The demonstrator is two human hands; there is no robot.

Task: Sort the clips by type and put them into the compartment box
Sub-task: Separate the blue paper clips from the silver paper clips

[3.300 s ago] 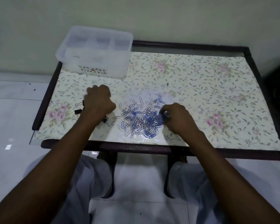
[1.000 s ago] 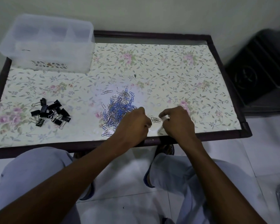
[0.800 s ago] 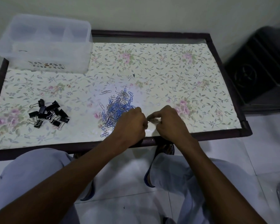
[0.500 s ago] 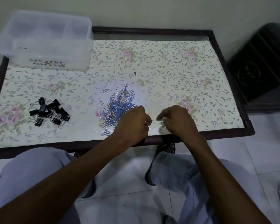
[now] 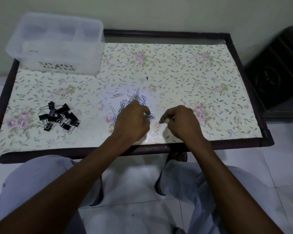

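A heap of blue and silver paper clips (image 5: 132, 100) lies at the middle of the floral table cover. My left hand (image 5: 133, 121) rests on the near side of the heap, its fingers closed on a few clips at the fingertips. My right hand (image 5: 181, 123) hovers just right of the heap, with thumb and fingers pinched on a small silver clip. Black binder clips (image 5: 59, 117) are grouped by themselves at the left. The translucent compartment box (image 5: 66, 60) stands at the far left corner, and what lies in its compartments is too dim to tell.
The table has a dark raised frame (image 5: 251, 92) around the floral cover. A black cabinet-like object (image 5: 277, 78) stands on the floor at the right. My knees in pale trousers are under the near edge, above white floor tiles.
My hands, which met over silver clips beside the heap, have drawn apart. The left hand has moved back onto the heap. The right hand has shifted slightly right, still pinched.
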